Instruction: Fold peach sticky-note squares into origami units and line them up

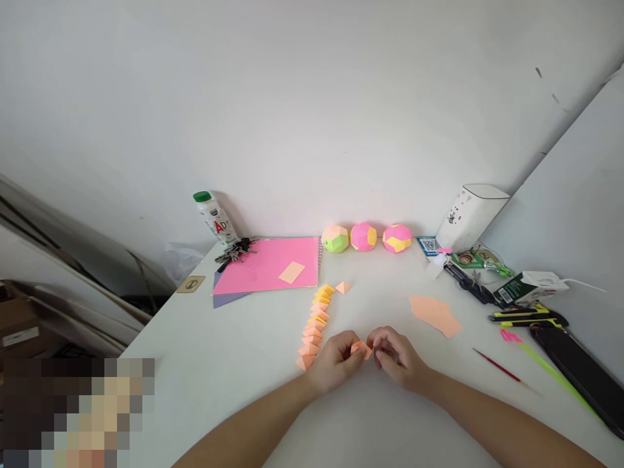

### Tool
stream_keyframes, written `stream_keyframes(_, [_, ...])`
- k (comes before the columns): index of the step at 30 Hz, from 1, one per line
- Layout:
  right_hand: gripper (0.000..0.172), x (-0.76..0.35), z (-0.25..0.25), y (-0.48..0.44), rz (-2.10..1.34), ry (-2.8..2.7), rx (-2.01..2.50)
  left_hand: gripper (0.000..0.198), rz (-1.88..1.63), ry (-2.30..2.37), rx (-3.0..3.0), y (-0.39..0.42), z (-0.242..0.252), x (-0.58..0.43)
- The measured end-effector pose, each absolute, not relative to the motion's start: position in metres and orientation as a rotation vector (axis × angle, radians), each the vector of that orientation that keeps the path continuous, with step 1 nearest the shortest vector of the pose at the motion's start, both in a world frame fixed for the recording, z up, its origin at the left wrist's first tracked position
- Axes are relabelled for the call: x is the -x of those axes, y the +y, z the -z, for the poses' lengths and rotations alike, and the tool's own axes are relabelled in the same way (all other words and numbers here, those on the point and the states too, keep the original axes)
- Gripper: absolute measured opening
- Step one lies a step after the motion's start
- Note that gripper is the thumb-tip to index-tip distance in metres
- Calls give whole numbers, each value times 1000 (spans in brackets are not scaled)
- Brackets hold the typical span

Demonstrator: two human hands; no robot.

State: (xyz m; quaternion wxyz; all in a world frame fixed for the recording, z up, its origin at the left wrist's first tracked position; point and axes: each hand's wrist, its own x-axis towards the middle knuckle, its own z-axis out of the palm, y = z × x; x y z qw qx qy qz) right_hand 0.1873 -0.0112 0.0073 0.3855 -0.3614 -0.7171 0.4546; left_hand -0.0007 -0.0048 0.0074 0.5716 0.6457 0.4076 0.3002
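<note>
Three balls stand beyond the left hand, pinching folded paper, and half-curled right hand, its hold unclear.

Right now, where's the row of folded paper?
In the head view, the row of folded paper lies near center, from beside your left hand to just right of the pink sheet.

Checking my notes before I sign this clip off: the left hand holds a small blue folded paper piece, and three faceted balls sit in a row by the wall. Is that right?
Not quite: the colour is wrong. The head view shows the left hand holding a small orange folded paper piece; three faceted balls do sit in a row by the wall.
</note>
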Motion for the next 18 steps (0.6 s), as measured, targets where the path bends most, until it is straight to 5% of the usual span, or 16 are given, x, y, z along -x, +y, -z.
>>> stream_keyframes(18, [21, -184, -5, -5, -827, -1957, 655, 43, -692, 843, -1528, -2, 2, 2])
